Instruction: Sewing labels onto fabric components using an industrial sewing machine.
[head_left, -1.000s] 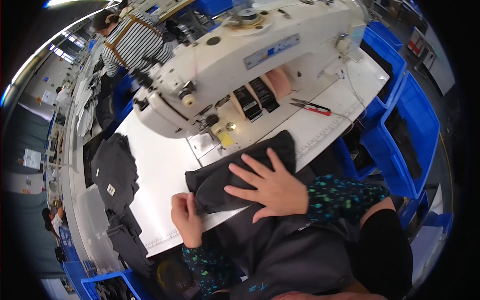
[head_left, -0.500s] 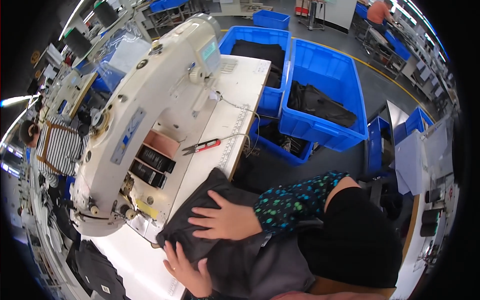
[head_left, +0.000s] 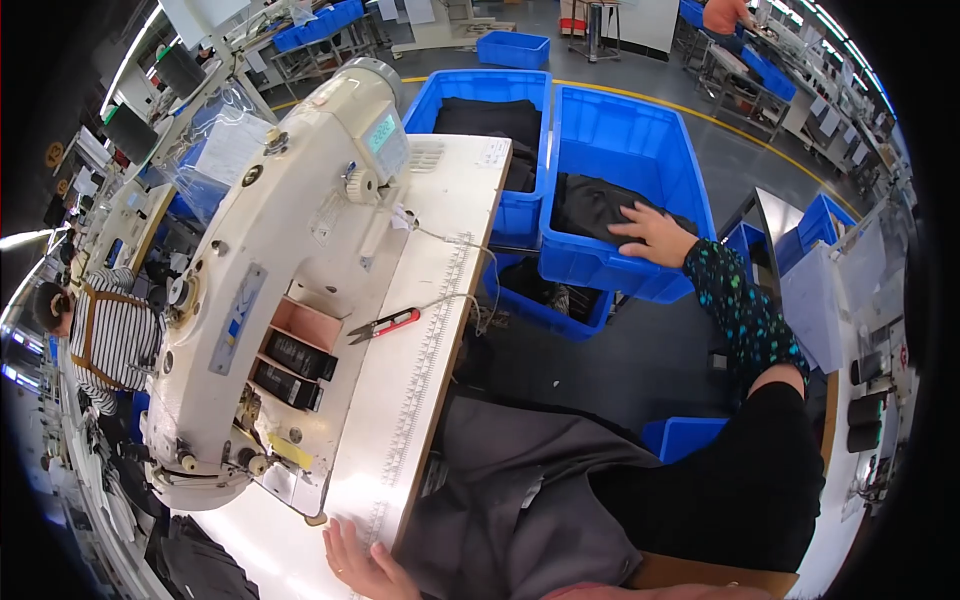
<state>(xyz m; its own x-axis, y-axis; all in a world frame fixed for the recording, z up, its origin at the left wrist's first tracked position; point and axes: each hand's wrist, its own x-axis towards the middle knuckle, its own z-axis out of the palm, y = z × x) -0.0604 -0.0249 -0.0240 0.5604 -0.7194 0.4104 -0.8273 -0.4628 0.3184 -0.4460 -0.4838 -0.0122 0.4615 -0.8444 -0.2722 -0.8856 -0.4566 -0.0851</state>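
Far left, a dark pile [head_left: 200,562] sits beside the sewing machine [head_left: 250,250]. Here's the left hand [head_left: 365,572], fingers loosely spread on the worktop [head_left: 372,435], nothing visible in it. Over to the blue bin [head_left: 612,264]: the cloth [head_left: 590,207] lies inside, and the right hand [head_left: 652,238] is over it, fingers splayed; contact, I can't tell. The hands are well apart. Looks like the bin-handling step; taking cloth would call for closing those fingers, letting go for lifting clear.
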